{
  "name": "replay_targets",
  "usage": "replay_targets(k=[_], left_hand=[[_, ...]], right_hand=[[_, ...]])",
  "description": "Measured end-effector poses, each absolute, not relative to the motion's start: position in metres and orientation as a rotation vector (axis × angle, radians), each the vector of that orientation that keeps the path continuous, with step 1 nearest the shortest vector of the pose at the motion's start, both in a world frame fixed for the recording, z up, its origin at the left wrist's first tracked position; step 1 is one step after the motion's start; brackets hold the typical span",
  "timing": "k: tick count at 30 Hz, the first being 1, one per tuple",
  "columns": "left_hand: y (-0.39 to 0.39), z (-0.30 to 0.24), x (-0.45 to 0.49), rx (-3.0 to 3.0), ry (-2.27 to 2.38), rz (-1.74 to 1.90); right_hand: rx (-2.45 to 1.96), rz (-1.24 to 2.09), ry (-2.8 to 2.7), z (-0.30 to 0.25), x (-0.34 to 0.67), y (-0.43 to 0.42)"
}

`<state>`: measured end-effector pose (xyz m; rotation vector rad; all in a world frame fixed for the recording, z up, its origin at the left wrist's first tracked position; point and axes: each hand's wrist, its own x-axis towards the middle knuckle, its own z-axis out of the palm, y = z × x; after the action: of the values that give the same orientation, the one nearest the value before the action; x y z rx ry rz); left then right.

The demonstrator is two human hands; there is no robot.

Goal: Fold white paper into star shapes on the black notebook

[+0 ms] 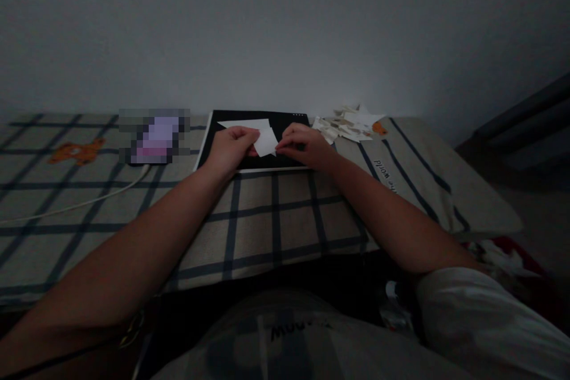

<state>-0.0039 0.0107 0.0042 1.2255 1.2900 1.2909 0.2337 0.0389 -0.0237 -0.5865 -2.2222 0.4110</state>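
A small white piece of paper (pixel 266 142) is held up between my two hands over a black notebook (pixel 289 122) with pale edges. On its left edge, my left hand (pixel 234 147) is closed, thumb pressed against the fingers. My right hand (pixel 303 145) pinches the paper's lower right corner between thumb and fingertips. Behind the held piece, another white sheet (pixel 244 123) with a pointed left end lies on the notebook, partly covered by my left hand.
A pile of white paper scraps (pixel 347 123) lies right of the notebook. To the left are a blurred phone (pixel 155 138) with a white cable (pixel 102 197) and an orange cutout (pixel 76 151). A checked cloth (pixel 258 208) covers the table, and a wall (pixel 267 29) rises behind.
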Motion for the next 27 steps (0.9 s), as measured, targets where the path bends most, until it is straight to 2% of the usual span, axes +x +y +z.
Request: replay_targets(k=[12,17,27], left_hand=[[0.004,-0.003,-0.009,1.588,1.117,1.155],[0.002,-0.003,-0.007,1.596,1.157,1.089],[0.004,-0.007,-0.007,1.468,1.167,1.228]], right_hand=[[-0.888,0.518,-1.902,-0.029,0.233,0.046],[-0.929,0.644,-1.871,-0.023,0.228,0.039],[-0.941,1.055,-1.670,-0.030,0.226,0.044]])
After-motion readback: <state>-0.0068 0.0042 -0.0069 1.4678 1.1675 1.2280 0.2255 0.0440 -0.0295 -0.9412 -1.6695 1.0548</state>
